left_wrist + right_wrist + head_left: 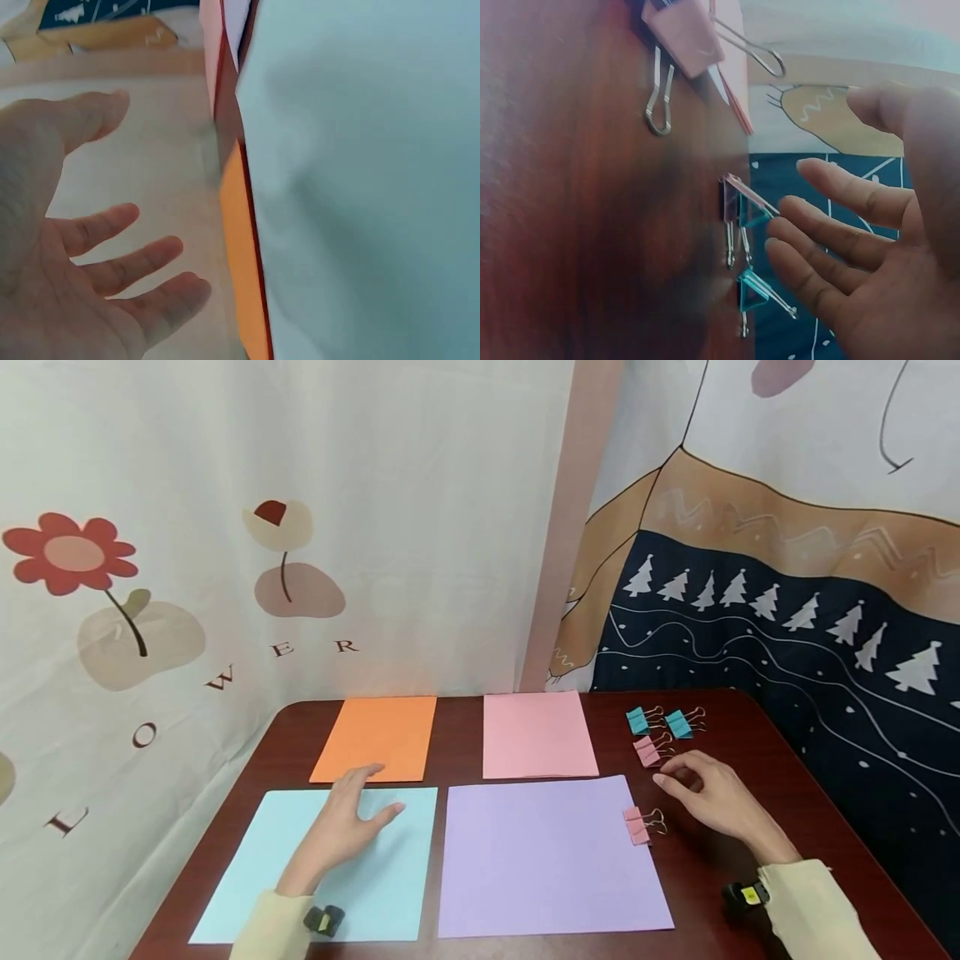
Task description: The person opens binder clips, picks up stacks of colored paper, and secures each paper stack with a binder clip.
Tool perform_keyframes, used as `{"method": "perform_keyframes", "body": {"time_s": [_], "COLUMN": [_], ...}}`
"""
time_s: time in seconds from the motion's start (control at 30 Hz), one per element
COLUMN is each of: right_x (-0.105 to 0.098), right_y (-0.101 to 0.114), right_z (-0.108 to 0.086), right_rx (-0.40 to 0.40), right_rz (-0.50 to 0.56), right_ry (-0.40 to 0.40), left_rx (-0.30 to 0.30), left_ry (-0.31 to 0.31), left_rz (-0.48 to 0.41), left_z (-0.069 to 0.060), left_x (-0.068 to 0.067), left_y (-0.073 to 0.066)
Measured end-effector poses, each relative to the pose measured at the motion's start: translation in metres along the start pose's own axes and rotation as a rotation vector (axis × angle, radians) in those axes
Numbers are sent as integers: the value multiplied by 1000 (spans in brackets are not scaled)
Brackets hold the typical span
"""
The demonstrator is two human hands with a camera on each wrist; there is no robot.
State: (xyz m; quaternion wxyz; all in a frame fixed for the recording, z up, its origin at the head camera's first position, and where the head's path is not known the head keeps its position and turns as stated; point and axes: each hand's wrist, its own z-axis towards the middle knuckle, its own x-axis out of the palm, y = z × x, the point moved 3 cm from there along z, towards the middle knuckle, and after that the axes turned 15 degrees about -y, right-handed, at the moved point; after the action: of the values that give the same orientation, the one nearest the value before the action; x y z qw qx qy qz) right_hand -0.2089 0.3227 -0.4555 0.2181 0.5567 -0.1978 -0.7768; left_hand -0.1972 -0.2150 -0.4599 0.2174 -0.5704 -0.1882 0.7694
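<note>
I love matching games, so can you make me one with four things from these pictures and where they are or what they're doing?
Things:
1. orange paper
2. purple paper
3. two teal clips
4. right hand

Places and states:
A. side by side at the far right of the table
B. holding nothing
C. has a pink clip on its right edge
D. just beyond the light blue paper

Right pairs: 1-D, 2-C, 3-A, 4-B

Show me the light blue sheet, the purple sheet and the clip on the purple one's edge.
Light blue sheet (386, 885), head view: lower right of its face.
Purple sheet (551, 860), head view: middle of its face.
Pink clip (637, 826), head view: its pink body.
</note>
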Motion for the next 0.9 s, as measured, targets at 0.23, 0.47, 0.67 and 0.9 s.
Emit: {"method": "perform_keyframes", "body": {"time_s": [0.23, 0.47, 0.67, 0.9], "right_x": [-6, -6, -3, 5], "right_y": [-7, -11, -17, -24], "right_z": [9, 22, 32, 44], "right_rx": [11, 51, 101, 140], "right_rz": [5, 12, 2, -27], "right_ry": [-65, -51, 9, 48], "left_rx": [-43, -71, -94, -178], "left_ry": [18, 20, 32, 124], "left_rz": [35, 59, 109, 175], "left_z": [-1, -7, -12, -16], "left_x": [-10, -26, -39, -49], "left_y": [39, 75, 99, 118]}}
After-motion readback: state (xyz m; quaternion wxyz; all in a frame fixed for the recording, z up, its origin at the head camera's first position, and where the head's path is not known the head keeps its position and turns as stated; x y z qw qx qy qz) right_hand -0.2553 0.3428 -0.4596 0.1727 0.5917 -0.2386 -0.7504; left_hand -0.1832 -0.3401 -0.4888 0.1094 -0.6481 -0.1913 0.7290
